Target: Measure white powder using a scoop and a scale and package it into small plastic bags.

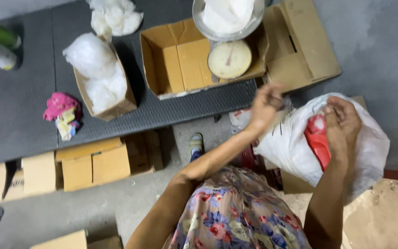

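Observation:
My right hand (343, 123) grips the gathered top of a large white plastic sack (369, 152), pinching it together with a red plastic piece (318, 144) that shows through the opening. My left hand (266, 103) is raised just left of the sack's mouth, its fingers curled near the sack's edge; whether they hold the plastic is blurred. The sack leans on a cardboard box (295, 182) at my right. My flowered dress fills the lower middle.
A dark table (19, 106) carries an open empty carton (180, 64), a dial scale (229, 57) with a bowl of white stuff, a smaller box with white bags (100, 78) and a pink cloth bundle (61, 110). Flat cartons (93, 163) lie below.

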